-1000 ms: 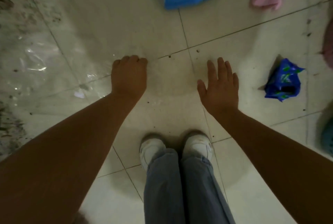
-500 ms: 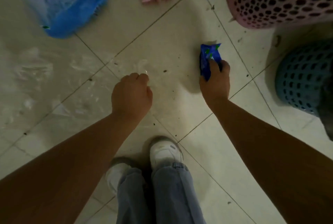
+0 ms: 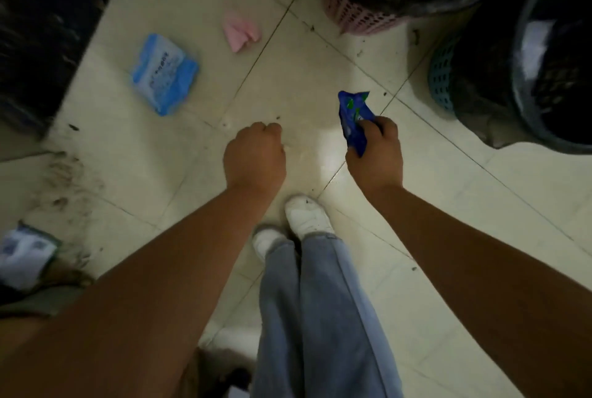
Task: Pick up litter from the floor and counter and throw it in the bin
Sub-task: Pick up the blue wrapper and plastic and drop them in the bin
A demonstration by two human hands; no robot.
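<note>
My right hand [image 3: 374,154] grips a crumpled dark blue wrapper [image 3: 354,117], held off the tiled floor in front of my feet. My left hand [image 3: 254,154] hangs beside it as a closed fist; I cannot see anything in it. A light blue plastic packet [image 3: 165,73] lies on the floor to the upper left. A pink scrap [image 3: 240,30] lies beyond it. At the upper right stands a teal perforated bin [image 3: 443,77] lined with a black bag [image 3: 551,54]. A pink perforated bin [image 3: 358,17], also bag-lined, stands behind it.
A dark cabinet or wall edge [image 3: 45,29] runs along the left. A white and blue packet [image 3: 22,253] lies at the far left on a dirty patch of floor. My white shoes [image 3: 306,215] and jeans stand on the pale tiles.
My right hand closed on the blue wrapper and lifted it off the floor. The view swung right, bringing the bins closer. My left hand stays a fist.
</note>
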